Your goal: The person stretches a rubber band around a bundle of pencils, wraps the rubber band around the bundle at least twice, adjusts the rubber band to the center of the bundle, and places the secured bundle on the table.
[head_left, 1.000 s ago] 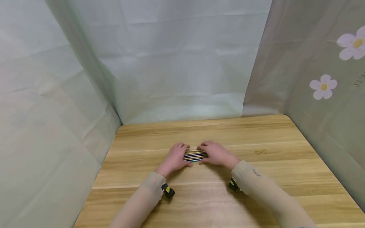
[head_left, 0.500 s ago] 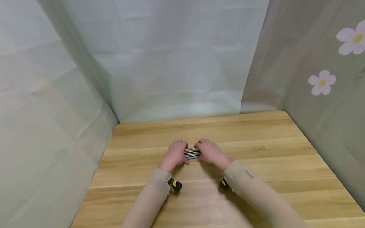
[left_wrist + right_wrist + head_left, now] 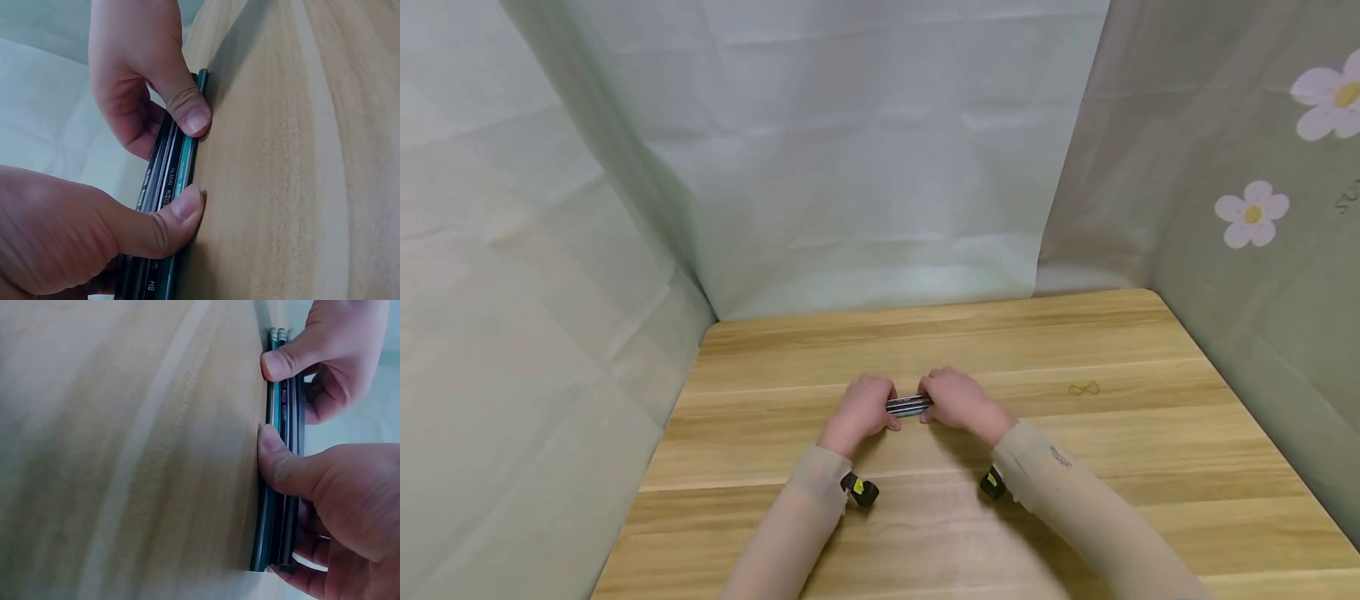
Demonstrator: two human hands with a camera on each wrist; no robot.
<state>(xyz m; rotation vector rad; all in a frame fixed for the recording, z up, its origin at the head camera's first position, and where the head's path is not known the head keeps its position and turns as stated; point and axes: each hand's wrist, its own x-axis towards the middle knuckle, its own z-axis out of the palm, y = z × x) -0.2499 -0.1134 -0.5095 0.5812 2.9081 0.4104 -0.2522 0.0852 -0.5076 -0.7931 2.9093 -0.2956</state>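
You hold a snug, side-by-side bundle of pencils (image 3: 908, 406), dark and teal, some bearing printed lettering, roughly parallel to the desk's (image 3: 917, 350) far edge, near its middle.

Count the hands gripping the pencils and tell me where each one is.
2: the left hand grips the left part of the pencils, the right hand the right part. No hand is hidden among those shown.

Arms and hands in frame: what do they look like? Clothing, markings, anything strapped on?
Left sleeve and right sleeve: plain beige, down to the wrists. Right one carries a small dark print, too small to read. Left camera and right camera: black, yellow patches, no cables visible. Left grip and right grip: no gloves.
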